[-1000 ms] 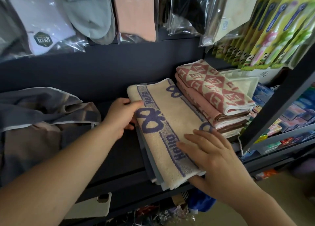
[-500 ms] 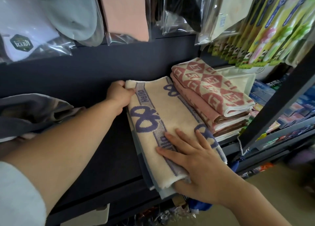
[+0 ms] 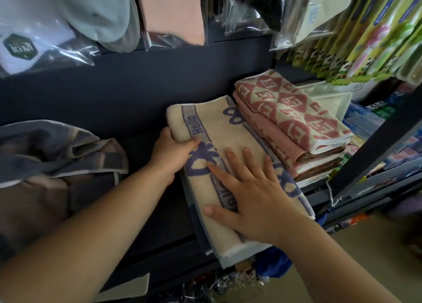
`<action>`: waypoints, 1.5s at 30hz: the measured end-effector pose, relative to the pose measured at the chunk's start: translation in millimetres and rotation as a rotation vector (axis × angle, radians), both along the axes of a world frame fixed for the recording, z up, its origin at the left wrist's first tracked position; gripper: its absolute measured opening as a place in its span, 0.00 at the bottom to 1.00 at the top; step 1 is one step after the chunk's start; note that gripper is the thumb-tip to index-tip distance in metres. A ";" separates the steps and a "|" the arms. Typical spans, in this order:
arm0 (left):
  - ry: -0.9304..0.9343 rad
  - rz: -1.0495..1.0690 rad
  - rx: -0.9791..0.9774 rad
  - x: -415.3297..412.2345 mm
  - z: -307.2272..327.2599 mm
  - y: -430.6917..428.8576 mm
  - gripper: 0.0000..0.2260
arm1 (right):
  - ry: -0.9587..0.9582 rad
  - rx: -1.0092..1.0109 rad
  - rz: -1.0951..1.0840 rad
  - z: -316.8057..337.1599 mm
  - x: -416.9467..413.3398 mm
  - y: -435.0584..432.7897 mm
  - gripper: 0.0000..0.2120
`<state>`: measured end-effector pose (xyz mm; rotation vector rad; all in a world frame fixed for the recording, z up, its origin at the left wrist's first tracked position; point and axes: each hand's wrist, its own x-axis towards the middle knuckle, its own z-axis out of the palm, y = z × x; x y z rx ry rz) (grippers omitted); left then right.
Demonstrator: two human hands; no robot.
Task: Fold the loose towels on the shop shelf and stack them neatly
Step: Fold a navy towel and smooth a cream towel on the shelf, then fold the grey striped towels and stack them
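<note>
Cream towel (image 3: pixel 228 133) with purple bows, folded, lies on dark shelf (image 3: pixel 164 222) atop thin pile of folded cloth; near end overhangs shelf's front edge. Right side touches pink patterned stack (image 3: pixel 294 122). Left hand (image 3: pixel 172 153) grips towel's left edge, thumb on top. Right hand (image 3: pixel 251 195) lies flat on towel, fingers straight and spread, pressing. Loose grey-brown towel (image 3: pixel 54 156) lies crumpled at shelf's left, well apart.

The fingers of the left hand (image 3: pixel 171 154) are hidden under the cream towel (image 3: pixel 230 137). The loose grey towel (image 3: pixel 52 156) is cut by the left edge.
</note>
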<state>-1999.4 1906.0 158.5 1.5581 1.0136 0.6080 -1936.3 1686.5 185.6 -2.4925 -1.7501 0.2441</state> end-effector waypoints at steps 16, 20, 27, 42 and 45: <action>0.122 -0.035 0.238 -37.4 13.5 6.7 0.32 | 0.009 -0.108 -0.049 8.1 0.0 27.1 0.49; 0.224 -0.003 0.495 -111.5 26.4 3.0 0.24 | -0.039 -0.074 -0.012 36.4 -16.7 53.1 0.50; 0.806 0.378 1.019 -274.7 72.7 35.8 0.27 | 0.056 0.071 0.400 68.8 -86.2 124.8 0.43; 0.514 0.380 0.741 -418.0 -15.4 24.7 0.33 | 0.427 0.204 0.671 59.1 -228.7 236.1 0.37; 0.489 0.399 0.850 -413.2 -14.4 22.7 0.33 | 0.510 0.225 0.660 47.1 -247.2 250.9 0.33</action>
